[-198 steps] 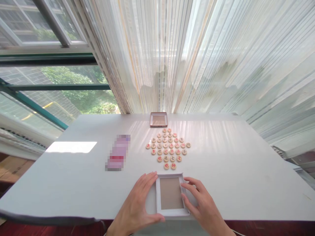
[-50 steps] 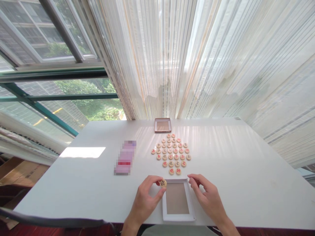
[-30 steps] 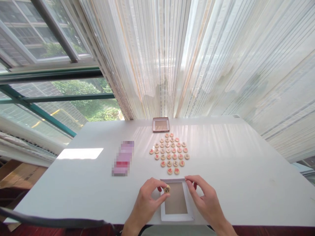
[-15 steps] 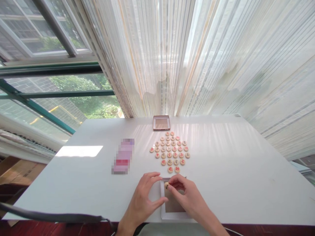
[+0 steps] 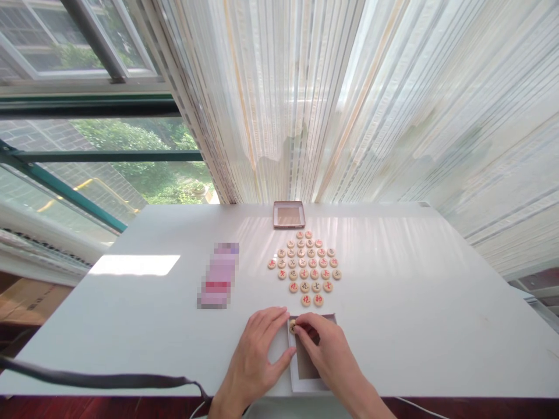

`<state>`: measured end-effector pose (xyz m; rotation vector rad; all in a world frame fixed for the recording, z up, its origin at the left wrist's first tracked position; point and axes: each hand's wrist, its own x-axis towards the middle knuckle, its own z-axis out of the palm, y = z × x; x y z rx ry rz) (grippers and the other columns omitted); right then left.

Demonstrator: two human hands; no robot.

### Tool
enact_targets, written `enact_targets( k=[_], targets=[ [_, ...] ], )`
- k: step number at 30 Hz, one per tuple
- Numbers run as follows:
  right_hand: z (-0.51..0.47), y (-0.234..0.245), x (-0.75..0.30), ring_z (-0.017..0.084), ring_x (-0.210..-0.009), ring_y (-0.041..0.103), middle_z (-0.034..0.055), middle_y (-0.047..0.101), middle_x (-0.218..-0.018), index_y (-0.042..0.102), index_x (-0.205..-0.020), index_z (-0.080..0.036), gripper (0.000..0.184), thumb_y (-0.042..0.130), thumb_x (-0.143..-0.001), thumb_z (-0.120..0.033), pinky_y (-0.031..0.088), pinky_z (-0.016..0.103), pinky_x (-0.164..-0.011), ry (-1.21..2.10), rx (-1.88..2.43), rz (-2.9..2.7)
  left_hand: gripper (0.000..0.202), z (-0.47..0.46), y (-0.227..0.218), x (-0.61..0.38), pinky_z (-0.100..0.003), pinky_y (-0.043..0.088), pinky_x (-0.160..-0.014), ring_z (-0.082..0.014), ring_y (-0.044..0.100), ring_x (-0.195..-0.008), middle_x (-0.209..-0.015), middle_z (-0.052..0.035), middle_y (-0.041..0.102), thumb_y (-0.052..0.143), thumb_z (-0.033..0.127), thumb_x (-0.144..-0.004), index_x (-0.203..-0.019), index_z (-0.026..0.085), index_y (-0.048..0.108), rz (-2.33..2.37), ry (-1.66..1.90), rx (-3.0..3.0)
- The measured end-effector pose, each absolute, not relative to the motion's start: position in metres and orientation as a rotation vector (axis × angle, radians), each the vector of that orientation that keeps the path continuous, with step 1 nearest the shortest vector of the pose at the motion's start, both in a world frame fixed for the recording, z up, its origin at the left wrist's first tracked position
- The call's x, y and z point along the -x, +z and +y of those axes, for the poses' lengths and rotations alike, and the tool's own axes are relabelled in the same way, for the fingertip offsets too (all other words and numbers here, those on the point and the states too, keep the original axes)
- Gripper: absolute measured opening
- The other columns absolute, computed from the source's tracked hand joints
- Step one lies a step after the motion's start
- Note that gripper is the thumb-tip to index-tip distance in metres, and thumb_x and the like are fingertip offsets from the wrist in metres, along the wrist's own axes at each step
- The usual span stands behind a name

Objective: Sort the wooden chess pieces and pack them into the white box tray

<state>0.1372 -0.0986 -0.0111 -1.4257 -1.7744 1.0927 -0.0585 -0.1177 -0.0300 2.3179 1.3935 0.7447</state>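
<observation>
Between the thumb and fingers of my right hand (image 5: 326, 343) is a round wooden Chinese chess piece (image 5: 293, 327) with a black character. It sits at the far left corner of a shallow box (image 5: 305, 385) with white walls and a brown inside. My left hand (image 5: 261, 349) rests at the box's left edge, thumb and fingers apart, holding nothing. Beyond the box, several chess pieces (image 5: 304, 274) with red or black characters lie in rows that form a rounded cluster. Part of the box is hidden under my right hand.
A box lid or second shallow box (image 5: 289, 226) lies at the table's far edge. Left of the pieces is a blurred pink-purple item (image 5: 218, 276). A dark strap (image 5: 87, 379) crosses the near left. Striped curtains (image 5: 297, 105) hang behind the white table (image 5: 414, 302).
My right hand has moved the chess piece slightly left and away, into the box's far corner. My left hand has come closer to the box's side. The view has shifted a little.
</observation>
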Motion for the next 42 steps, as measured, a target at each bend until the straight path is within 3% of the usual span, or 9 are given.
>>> enact_targets(
  k=[11, 22, 30, 42],
  targets=[
    [-0.104, -0.032, -0.135, 0.021, -0.079, 0.066, 0.0033, 0.067, -0.086, 0.068, -0.092, -0.024, 0.013, 0.057, -0.095, -0.016, 0.054, 0.033, -0.074, 0.663, 1.453, -1.95, 0.053, -0.118, -0.029, 0.058, -0.048, 0.049, -0.108, -0.0286, 0.055, -0.128, -0.137, -0.0115, 0.06, 0.067, 0.029, -0.089, -0.139, 0.021, 0.051, 1.399, 0.769, -2.314],
    [-0.11, -0.022, -0.145, 0.021, -0.092, 0.067, 0.0047, 0.067, -0.101, 0.064, -0.108, -0.026, 0.024, 0.055, -0.094, -0.008, 0.057, 0.032, -0.08, 0.656, 1.302, -2.077, 0.053, -0.118, -0.025, 0.058, -0.047, 0.05, -0.108, -0.0282, 0.056, -0.128, -0.136, -0.0109, 0.062, 0.065, 0.03, -0.09, -0.141, 0.021, 0.051, 1.399, 0.756, -2.322],
    [-0.108, -0.027, -0.142, 0.022, -0.085, 0.065, 0.0054, 0.066, -0.094, 0.065, -0.1, -0.024, 0.017, 0.051, -0.099, -0.015, 0.056, 0.035, -0.074, 0.615, 1.366, -2.101, 0.052, -0.118, -0.026, 0.057, -0.051, 0.05, -0.105, -0.0314, 0.056, -0.128, -0.132, -0.0101, 0.065, 0.065, 0.031, -0.09, -0.139, 0.025, 0.051, 1.393, 0.762, -2.285],
    [-0.108, -0.031, -0.139, 0.02, -0.084, 0.065, 0.005, 0.067, -0.093, 0.067, -0.1, -0.023, 0.016, 0.052, -0.099, -0.016, 0.055, 0.032, -0.074, 0.577, 1.389, -2.091, 0.051, -0.118, -0.026, 0.059, -0.047, 0.049, -0.106, -0.0287, 0.054, -0.129, -0.134, -0.0104, 0.063, 0.064, 0.031, -0.092, -0.14, 0.022, 0.05, 1.396, 0.722, -2.307]
  ],
)
